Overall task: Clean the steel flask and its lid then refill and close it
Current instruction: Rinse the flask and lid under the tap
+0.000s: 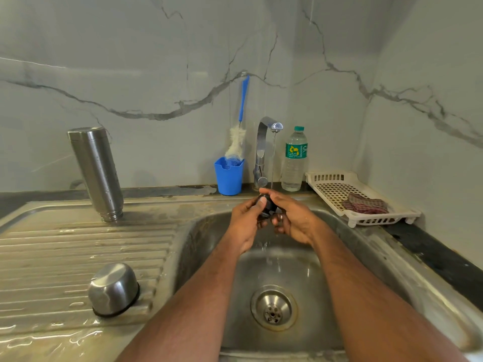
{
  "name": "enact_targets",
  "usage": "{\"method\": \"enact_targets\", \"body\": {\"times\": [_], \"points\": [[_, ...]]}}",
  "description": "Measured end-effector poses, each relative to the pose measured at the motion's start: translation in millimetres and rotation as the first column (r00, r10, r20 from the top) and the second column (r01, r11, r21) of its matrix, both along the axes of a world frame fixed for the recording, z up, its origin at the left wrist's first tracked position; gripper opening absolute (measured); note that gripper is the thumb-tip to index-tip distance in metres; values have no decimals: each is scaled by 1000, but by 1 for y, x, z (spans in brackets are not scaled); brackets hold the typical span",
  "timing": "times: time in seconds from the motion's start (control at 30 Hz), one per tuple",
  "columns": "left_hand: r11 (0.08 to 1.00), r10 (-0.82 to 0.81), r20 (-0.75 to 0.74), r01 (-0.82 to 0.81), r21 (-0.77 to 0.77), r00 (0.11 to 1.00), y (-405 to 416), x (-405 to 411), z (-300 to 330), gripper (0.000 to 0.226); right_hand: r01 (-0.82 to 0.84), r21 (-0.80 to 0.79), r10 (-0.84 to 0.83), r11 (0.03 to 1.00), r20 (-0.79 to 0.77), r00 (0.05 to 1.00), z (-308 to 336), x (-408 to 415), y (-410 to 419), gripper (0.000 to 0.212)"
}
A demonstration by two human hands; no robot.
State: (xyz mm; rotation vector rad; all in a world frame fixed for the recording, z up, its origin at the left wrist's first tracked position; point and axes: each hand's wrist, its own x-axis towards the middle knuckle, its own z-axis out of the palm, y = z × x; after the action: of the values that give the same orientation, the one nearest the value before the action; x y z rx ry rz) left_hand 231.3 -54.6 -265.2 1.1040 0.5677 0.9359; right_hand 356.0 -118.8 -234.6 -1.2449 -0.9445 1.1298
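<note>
The steel flask (96,173) stands upside down on the wet drainboard at the back left, mouth down. A steel cup-shaped cap (113,289) lies inverted on the drainboard near the front. Over the sink bowl (339,270), my left hand (245,223) and my right hand (292,220) both grip a small black lid part (264,205) under a thin stream of water from the tap (264,147). My fingers hide most of that part.
A blue cup (229,176) holding a bottle brush (239,131) stands left of the tap. A plastic water bottle (294,160) stands right of it. A white draining tray (337,189) with a dark cloth (366,204) sits at the right.
</note>
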Motion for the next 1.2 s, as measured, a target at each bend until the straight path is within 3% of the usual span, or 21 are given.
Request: {"method": "enact_targets", "body": {"times": [0.1, 0.23, 0.33, 0.47, 0.57, 0.77, 0.83, 0.93, 1.0, 1.1, 1.2], "points": [[992, -62, -38, 57, -111, 997, 0, -2, 7, 41, -36, 23, 35, 999, 37, 999, -1, 3, -4, 28], [991, 21, -87, -32, -126, 996, -3, 8, 6, 47, 88, 26, -91, 996, 155, 984, -2, -1, -1, 23], [993, 55, -55, -61, -105, 997, -2, 13, 6, 38, 252, 50, -257, 967, 202, 945, -2, -3, 4, 22], [996, 89, -61, -88, 27, 994, -4, 12, 2, 21, 367, 66, -373, 928, 146, 916, -7, -3, 9, 18], [989, 120, -67, -114, 94, 991, -3, 11, -1, 18, 357, 82, -365, 930, 116, 924, -7, -2, 12, 15], [991, 107, -83, -100, 95, 991, -2, 13, 2, 11, 136, 105, -134, 985, -22, 991, -8, 3, 8, 29], [975, 138, -152, -107, 196, 979, -1, 13, 2, 11, 174, 127, -181, 976, 44, 983, -6, -1, 8, 28], [824, 362, -370, -108, 556, 855, 0, 8, 3, 14, 293, 125, -317, 948, 278, 907, -4, -10, 13, 25], [692, 480, -408, -50, 720, 776, -2, 5, 3, 16, 332, 104, -347, 938, 359, 867, -5, -12, 17, 26], [554, 563, -391, 18, 832, 729, -1, 4, 1, 24, 330, 17, -317, 944, 329, 890, -4, -13, 19, 30], [546, 554, -392, 36, 837, 734, 1, 5, -3, 27, 297, -58, -272, 953, 265, 925, -2, -14, 14, 30]]}}
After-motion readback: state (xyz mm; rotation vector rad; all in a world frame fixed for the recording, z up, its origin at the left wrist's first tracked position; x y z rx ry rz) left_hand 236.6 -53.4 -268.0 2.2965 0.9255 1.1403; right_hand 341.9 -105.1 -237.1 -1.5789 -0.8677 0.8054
